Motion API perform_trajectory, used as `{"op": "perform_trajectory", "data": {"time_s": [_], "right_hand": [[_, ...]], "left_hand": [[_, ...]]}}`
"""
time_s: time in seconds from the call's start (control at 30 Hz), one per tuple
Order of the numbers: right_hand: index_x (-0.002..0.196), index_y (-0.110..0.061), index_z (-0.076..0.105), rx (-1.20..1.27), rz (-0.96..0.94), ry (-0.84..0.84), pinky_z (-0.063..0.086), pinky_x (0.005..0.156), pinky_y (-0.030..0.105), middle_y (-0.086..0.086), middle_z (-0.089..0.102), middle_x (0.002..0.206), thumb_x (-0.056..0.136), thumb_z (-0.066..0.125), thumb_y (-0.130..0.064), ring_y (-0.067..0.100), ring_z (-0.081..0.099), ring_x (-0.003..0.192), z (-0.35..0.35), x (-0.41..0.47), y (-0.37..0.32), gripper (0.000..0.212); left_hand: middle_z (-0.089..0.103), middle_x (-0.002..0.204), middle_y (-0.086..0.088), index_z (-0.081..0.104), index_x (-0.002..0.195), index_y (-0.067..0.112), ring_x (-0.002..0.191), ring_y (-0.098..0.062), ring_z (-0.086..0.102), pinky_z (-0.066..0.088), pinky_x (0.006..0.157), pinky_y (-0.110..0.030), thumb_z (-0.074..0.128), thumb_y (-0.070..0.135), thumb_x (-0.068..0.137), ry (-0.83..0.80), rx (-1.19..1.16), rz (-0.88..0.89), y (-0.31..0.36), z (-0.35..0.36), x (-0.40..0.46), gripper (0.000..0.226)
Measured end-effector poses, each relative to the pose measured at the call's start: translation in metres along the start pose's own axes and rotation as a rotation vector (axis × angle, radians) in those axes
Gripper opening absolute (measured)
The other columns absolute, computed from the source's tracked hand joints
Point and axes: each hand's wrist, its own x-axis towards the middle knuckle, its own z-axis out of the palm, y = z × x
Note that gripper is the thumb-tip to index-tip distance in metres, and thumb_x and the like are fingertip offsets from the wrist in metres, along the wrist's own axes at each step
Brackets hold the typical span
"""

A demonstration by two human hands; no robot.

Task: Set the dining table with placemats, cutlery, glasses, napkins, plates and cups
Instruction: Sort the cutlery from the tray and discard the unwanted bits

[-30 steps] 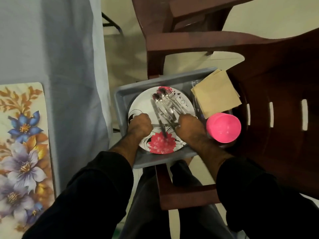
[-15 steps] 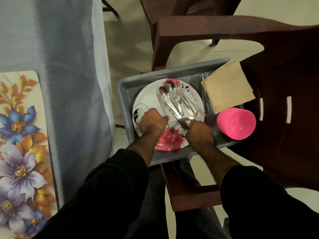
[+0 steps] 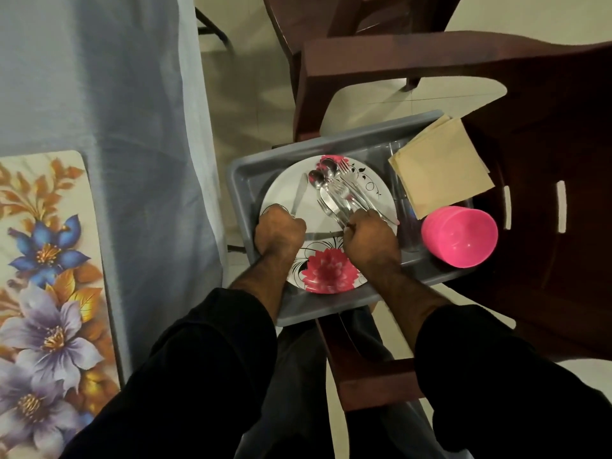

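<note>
**Inspector:** What is held, and where?

**Assessor:** A grey tray (image 3: 251, 180) is seen at centre frame, set on a chair (image 3: 546, 134). A flowered plate (image 3: 288, 180) lies in it. The left hand (image 3: 280, 231), at the plate's left edge, is clenched round the handle of one knife (image 3: 299, 193), its blade pointing to the top of the frame. The right hand (image 3: 371, 238), just right of centre, is closed round the handles of the bundled cutlery (image 3: 341, 193): spoons, forks and what is taken to be a second knife, though the pile is too tangled for a count.

**Inspector:** The other items?

**Assessor:** Napkins (image 3: 440, 167) are stacked at the tray's upper right; pink cups (image 3: 460, 236) sit at its right edge. Clear glasses may stand between plate and napkins, but the light is poor. One placemat (image 3: 46, 260) is laid on the table (image 3: 99, 77) at lower left.

**Inspector:** Step in hand?

**Assessor:** Cutlery is judged to be under sorting, a knife being parted from the bundle; nothing beyond the mat is seen laid.

**Inspector:** Next requirement?

**Assessor:** The knife should be lifted clear of the tray wall and carried left to the mat, blade kept level, the remaining bundle being held steady so that it is not scattered.
</note>
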Motion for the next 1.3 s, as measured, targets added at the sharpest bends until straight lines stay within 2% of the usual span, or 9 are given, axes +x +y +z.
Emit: {"op": "perform_trajectory", "data": {"time_s": [0.17,0.4,0.57,0.67,0.77,0.97,1.07,1.17,1.3], "right_hand": [[0.121,-0.012,0.063,-0.075,0.03,0.08,0.056,0.078,0.042,0.013,0.061,0.119,0.091,0.063,-0.024,0.036,0.067,0.097,-0.008,0.024,-0.005,0.032],[0.125,-0.011,0.065,-0.121,-0.035,0.094,0.057,0.085,0.043,0.015,0.062,0.124,0.094,0.061,-0.028,0.036,0.065,0.106,-0.012,0.054,-0.006,0.035],[0.11,-0.006,0.068,-0.098,-0.063,0.088,0.058,0.083,0.045,0.018,0.065,0.116,0.097,0.055,-0.027,0.037,0.067,0.097,-0.018,0.059,-0.003,0.028],[0.103,-0.008,0.063,-0.01,-0.066,0.048,0.059,0.08,0.045,0.015,0.07,0.103,0.097,0.045,-0.03,0.034,0.07,0.092,-0.023,0.054,-0.001,0.03],[0.104,-0.009,0.063,0.124,-0.007,0.019,0.059,0.077,0.04,0.012,0.073,0.094,0.094,0.057,-0.013,0.033,0.07,0.087,-0.028,0.055,0.005,0.013],[0.112,-0.011,0.067,0.427,0.127,0.077,0.059,0.073,0.036,0.004,0.071,0.092,0.094,0.056,-0.002,0.028,0.07,0.088,-0.028,0.058,0.007,0.023],[0.103,-0.016,0.064,0.517,0.228,0.072,0.057,0.068,0.036,-0.005,0.068,0.084,0.091,0.07,-0.018,0.02,0.067,0.077,-0.025,0.06,0.001,0.013],[0.088,-0.018,0.069,0.467,0.233,0.104,0.054,0.069,0.034,-0.003,0.07,0.078,0.09,0.073,-0.039,0.021,0.067,0.074,-0.02,0.062,-0.005,0.022],[0.096,-0.018,0.075,0.358,0.163,0.069,0.058,0.072,0.035,-0.001,0.074,0.086,0.09,0.069,-0.04,0.023,0.069,0.078,-0.018,0.068,-0.019,0.024]], "left_hand": [[0.076,0.111,-0.008,0.065,0.116,0.012,0.101,-0.032,0.074,0.056,0.075,-0.038,0.08,0.048,0.092,0.068,0.046,0.08,-0.001,0.002,0.005,0.045],[0.08,0.102,0.0,0.079,0.099,0.021,0.094,-0.026,0.076,0.058,0.074,-0.031,0.085,0.027,0.087,0.07,-0.107,-0.017,0.005,0.003,0.01,0.015],[0.077,0.102,-0.002,0.076,0.098,0.017,0.095,-0.028,0.074,0.05,0.069,-0.028,0.077,0.018,0.085,-0.013,-0.143,-0.08,0.01,0.0,0.014,0.013],[0.077,0.106,-0.005,0.076,0.104,0.014,0.098,-0.029,0.074,0.054,0.071,-0.031,0.074,0.019,0.086,-0.049,-0.082,-0.022,0.013,-0.003,0.014,0.019],[0.077,0.107,-0.006,0.075,0.108,0.013,0.098,-0.03,0.073,0.055,0.072,-0.033,0.069,0.023,0.089,-0.057,0.006,0.047,0.015,-0.006,0.013,0.023],[0.073,0.1,-0.006,0.067,0.102,0.015,0.09,-0.028,0.069,0.051,0.069,-0.033,0.062,0.032,0.095,-0.003,-0.026,0.132,0.009,-0.013,0.014,0.02],[0.068,0.09,-0.003,0.054,0.09,0.019,0.08,-0.026,0.063,0.046,0.068,-0.032,0.061,0.028,0.097,0.038,-0.11,0.155,0.008,-0.018,0.016,0.013],[0.068,0.084,0.0,0.048,0.081,0.024,0.078,-0.024,0.07,0.057,0.068,-0.035,0.063,0.021,0.095,0.022,-0.243,0.128,0.002,-0.015,0.023,0.021],[0.073,0.089,-0.007,0.048,0.079,0.028,0.075,-0.025,0.077,0.068,0.065,-0.048,0.064,0.009,0.096,-0.03,-0.46,0.072,-0.007,-0.007,0.025,0.03]]}}
